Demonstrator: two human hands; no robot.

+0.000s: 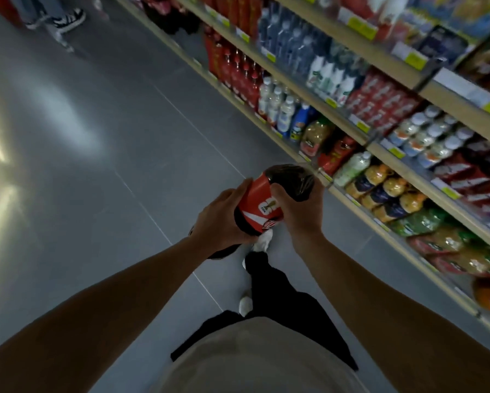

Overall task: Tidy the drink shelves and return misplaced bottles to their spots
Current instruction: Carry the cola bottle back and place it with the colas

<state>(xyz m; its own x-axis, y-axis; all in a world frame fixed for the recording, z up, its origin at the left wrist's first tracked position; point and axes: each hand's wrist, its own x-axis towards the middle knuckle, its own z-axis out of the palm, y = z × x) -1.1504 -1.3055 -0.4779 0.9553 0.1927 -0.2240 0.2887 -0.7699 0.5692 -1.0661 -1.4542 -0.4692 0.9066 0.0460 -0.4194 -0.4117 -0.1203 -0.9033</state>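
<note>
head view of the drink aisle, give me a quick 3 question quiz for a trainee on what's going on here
1. True or false: the cola bottle stands on the floor.
2. How many hands grip the bottle? A) none B) one C) two
3. Fill in: the drink shelves run along the person's ____ side.

Key
1. False: it is carried above the floor.
2. C: the left hand and the right hand both hold it.
3. Right.
</note>
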